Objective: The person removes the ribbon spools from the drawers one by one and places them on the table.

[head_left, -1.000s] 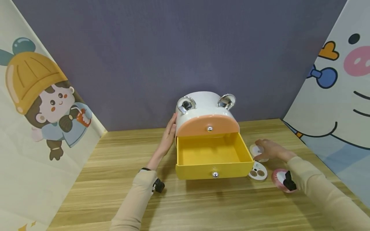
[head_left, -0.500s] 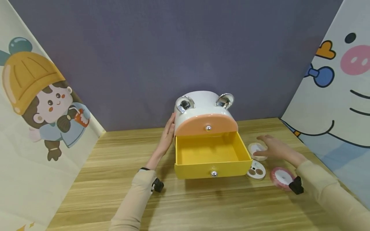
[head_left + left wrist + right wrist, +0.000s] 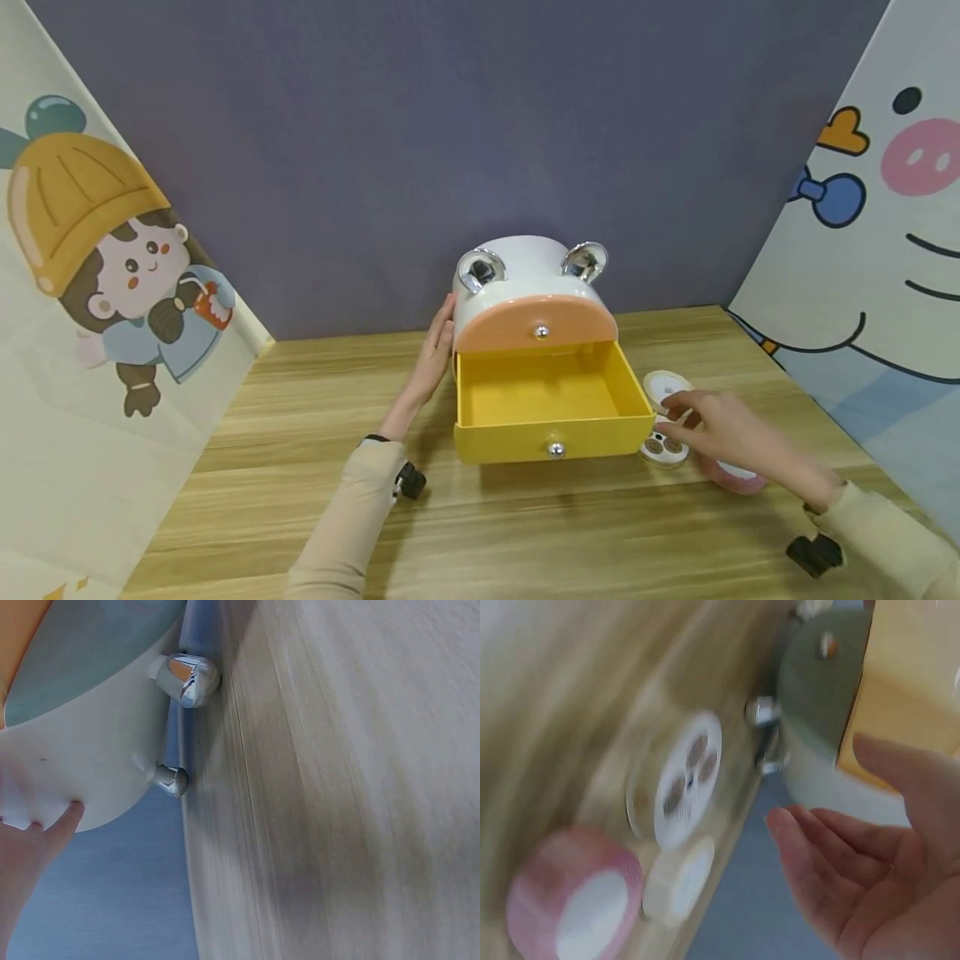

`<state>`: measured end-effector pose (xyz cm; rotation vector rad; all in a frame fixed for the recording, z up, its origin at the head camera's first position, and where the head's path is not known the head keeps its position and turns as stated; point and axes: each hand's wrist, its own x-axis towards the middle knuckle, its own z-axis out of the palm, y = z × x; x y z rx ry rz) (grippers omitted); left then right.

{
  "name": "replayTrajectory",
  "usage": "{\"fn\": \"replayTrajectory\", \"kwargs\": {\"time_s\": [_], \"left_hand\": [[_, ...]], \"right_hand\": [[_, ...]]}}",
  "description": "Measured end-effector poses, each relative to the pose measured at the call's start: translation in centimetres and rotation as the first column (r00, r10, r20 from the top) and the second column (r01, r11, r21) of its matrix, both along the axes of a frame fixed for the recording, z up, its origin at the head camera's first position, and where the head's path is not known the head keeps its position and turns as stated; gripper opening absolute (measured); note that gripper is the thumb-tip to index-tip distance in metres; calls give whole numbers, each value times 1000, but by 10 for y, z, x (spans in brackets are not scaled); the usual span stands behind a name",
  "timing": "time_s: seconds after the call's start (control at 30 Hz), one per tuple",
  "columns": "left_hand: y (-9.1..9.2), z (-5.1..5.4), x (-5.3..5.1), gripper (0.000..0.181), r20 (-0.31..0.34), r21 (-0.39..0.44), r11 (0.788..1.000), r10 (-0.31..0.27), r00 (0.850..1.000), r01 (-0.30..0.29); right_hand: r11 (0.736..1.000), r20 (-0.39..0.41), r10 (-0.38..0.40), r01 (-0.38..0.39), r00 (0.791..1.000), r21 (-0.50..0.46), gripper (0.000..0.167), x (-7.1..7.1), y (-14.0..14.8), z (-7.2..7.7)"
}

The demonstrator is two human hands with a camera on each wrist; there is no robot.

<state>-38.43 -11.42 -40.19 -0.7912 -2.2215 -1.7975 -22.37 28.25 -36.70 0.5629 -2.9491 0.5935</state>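
Observation:
A white cabinet [image 3: 525, 258] with silver ears and an orange upper drawer front [image 3: 517, 323] has its yellow lower drawer [image 3: 551, 387] pulled out, with nothing inside. My left hand [image 3: 431, 358] rests with its fingers against the cabinet's left side; in the left wrist view the fingertips [image 3: 73, 810] touch the white wall. Holding nothing, my right hand [image 3: 723, 425] hovers over the spools right of the drawer, fingers slightly bent and apart. Below it are a cream spool [image 3: 663, 385], a white spool with round holes [image 3: 664, 448] and a partly covered pink spool [image 3: 731, 477].
The wooden table [image 3: 315, 433] ends at a grey-purple wall [image 3: 375, 167] behind the cabinet. Cartoon-printed panels stand at the left [image 3: 45, 433] and right [image 3: 900, 275]. Silver feet [image 3: 191, 681] hold up the cabinet.
My right hand has moved from beside the cream spool down and toward me, over the holed and pink spools. The left hand keeps its place on the cabinet.

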Motion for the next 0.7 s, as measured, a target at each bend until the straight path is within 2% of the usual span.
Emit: {"fn": "replayTrajectory", "kwargs": {"time_s": [0.07,0.23,0.4,0.47,0.53,0.6,0.63,0.7], "left_hand": [[0,-3,-2,51,-10,6,1000,0,1000,0],[-1,-5,-4,50,-31,21,1000,-11,999,12],[-1,-5,-3,50,-32,23,1000,-10,999,11],[-1,-5,-3,50,-29,16,1000,-5,1000,6],[-1,-6,-4,50,-25,8,1000,-1,1000,1],[-1,-6,-3,50,-23,5,1000,0,1000,0],[-1,-6,-3,50,-24,5,1000,-1,1000,1],[-1,-6,-3,50,-23,6,1000,-3,1000,3]], "right_hand": [[1000,37,-4,5,999,-18,33,10,-6,0],[999,62,3,0,998,-47,24,28,-19,-3],[979,66,134,-122,989,-163,15,40,-33,-12],[953,75,206,-183,976,-240,12,44,-41,-17],[931,114,229,-183,967,-316,15,47,-50,-21],[893,219,246,-133,944,-430,24,50,-62,-23],[868,283,250,-85,926,-489,29,52,-68,-24],[805,400,271,21,875,-593,38,53,-80,-25]]}}
